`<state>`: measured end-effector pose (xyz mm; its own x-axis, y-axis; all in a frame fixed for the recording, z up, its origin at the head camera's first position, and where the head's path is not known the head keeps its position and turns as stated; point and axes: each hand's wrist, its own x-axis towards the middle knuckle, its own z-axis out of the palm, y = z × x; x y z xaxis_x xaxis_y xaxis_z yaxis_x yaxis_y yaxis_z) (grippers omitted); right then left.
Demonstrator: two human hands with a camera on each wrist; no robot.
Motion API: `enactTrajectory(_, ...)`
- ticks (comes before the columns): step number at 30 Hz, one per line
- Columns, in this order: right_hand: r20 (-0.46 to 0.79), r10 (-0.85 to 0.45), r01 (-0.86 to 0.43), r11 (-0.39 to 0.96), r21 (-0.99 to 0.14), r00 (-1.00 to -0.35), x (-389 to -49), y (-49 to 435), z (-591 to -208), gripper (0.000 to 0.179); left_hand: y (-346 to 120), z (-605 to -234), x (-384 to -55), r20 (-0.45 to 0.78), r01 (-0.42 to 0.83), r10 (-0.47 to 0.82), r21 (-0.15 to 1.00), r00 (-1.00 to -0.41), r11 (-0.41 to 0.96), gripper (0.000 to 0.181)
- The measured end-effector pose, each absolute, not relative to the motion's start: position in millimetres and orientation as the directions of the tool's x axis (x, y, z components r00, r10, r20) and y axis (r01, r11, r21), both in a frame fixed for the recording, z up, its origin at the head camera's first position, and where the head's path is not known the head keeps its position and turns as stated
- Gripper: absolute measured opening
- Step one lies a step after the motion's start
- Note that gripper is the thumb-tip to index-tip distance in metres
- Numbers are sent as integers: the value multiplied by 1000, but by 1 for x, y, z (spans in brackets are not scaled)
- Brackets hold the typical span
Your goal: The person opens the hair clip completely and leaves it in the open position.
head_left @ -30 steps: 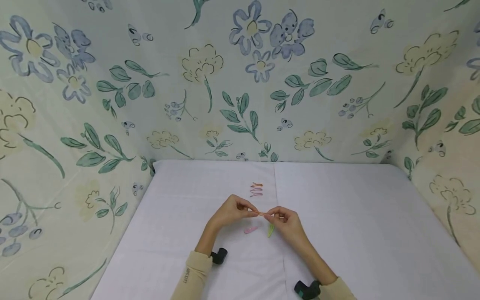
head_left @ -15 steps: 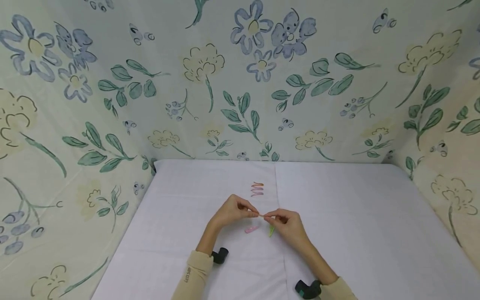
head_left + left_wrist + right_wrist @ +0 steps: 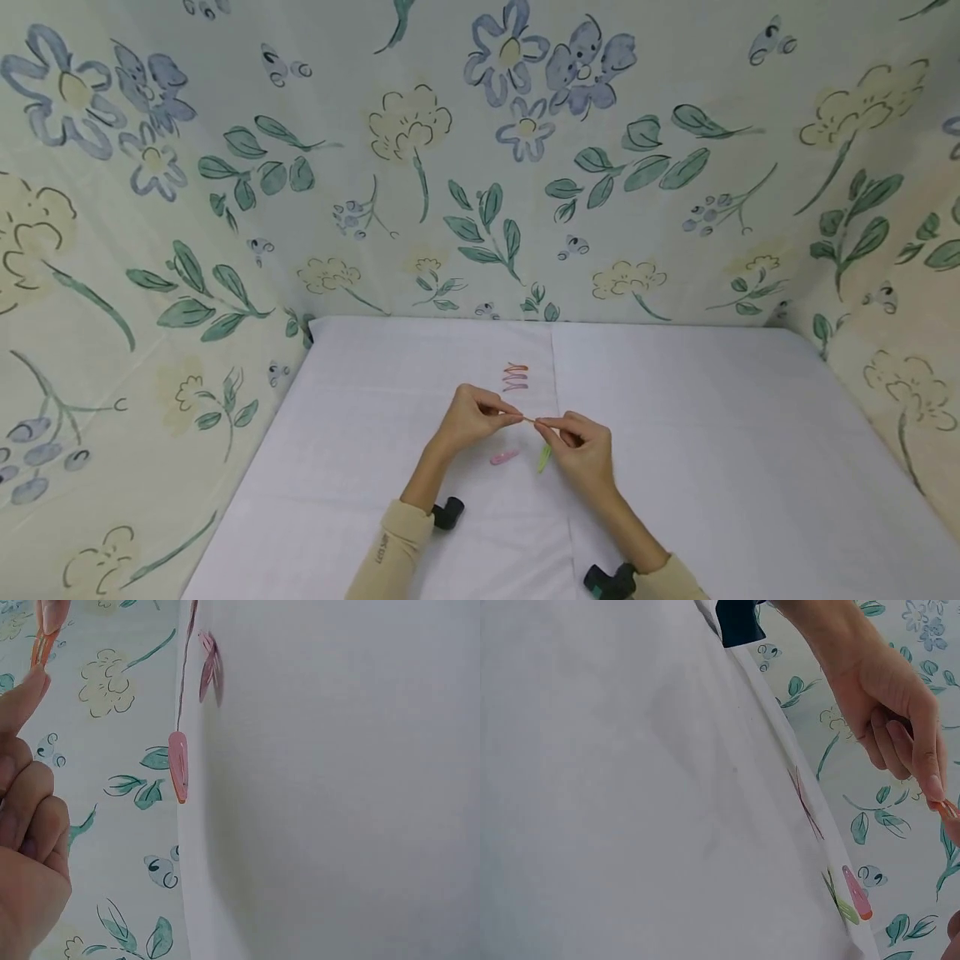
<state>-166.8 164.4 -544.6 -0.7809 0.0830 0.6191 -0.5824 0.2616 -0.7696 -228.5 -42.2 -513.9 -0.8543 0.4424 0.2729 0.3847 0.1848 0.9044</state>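
Between both hands is a small orange hair clip [image 3: 528,419], held over the white table by its two ends. My left hand [image 3: 471,421] pinches one end with thumb and fingertips; my right hand [image 3: 583,454] pinches the other. The left wrist view shows the orange hair clip [image 3: 40,648] as a narrow piece with a slit along it. Below the hands lie a pink hair clip [image 3: 504,457] and a green hair clip [image 3: 543,457], the green one beside the right hand. Farther back several orange and pink hair clips [image 3: 516,377] stand in a row, their arms sprung apart.
A white cloth [image 3: 705,433] covers the table, with a seam running from front to back. Floral fabric [image 3: 480,167] hangs behind and along both sides. A black wrist camera [image 3: 450,513] sits on the left wrist, and another black camera [image 3: 609,581] on the right.
Both hands have risen slightly with the orange hair clip and shifted a little to the right. The clip now shows as a thinner line. The clips on the table stay put.
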Motion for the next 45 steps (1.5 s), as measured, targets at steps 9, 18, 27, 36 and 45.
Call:
enactTrajectory(9,630,176,-546,360,-756,-756,-166,158,-537,16,-34,-512,-226,329,467,452,852,-829,235,4)
enactTrajectory(18,563,82,-513,318,-797,-823,-170,166,-546,12,-44,-512,-229,226,369,444,891,-867,265,6)
enactTrajectory(27,495,75,-446,335,-830,-865,-174,167,-552,13,-53,-514,-233,174,352,477,881,-862,315,14)
enactTrajectory(36,489,58,-443,343,-829,-870,-173,171,-549,10,-54,-512,-235,143,353,504,867,-852,352,14)
enactTrajectory(45,407,54,-369,327,-870,-912,-171,171,-547,8,-54,-512,-234,94,353,506,823,-857,445,17)
